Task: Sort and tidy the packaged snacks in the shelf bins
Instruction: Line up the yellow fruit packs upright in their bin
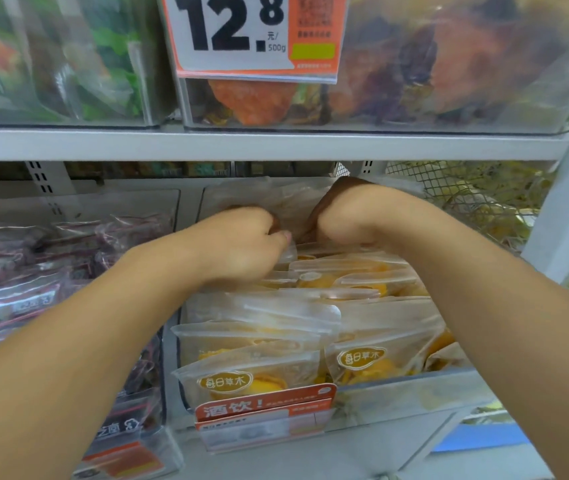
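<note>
A clear shelf bin [414, 393] holds several frosted pouches of yellow dried fruit [252, 372], stacked in rows from front to back. Both my arms reach deep into the back of this bin. My left hand [245, 240] curls its fingers round the top edge of a rear pouch [288, 252]. My right hand [342, 216] is bent at the wrist, fingers tucked down behind the back pouches and hidden; a translucent pouch [269, 199] stands upright between the hands. What the right fingers hold I cannot make out.
A neighbouring bin [130, 427] on the left holds dark red packets. The shelf board [241, 143] sits close above my hands, with clear bins and a 12.8 price card [252, 36] on it. A wire mesh basket [466, 195] and a white upright post [567, 202] stand on the right.
</note>
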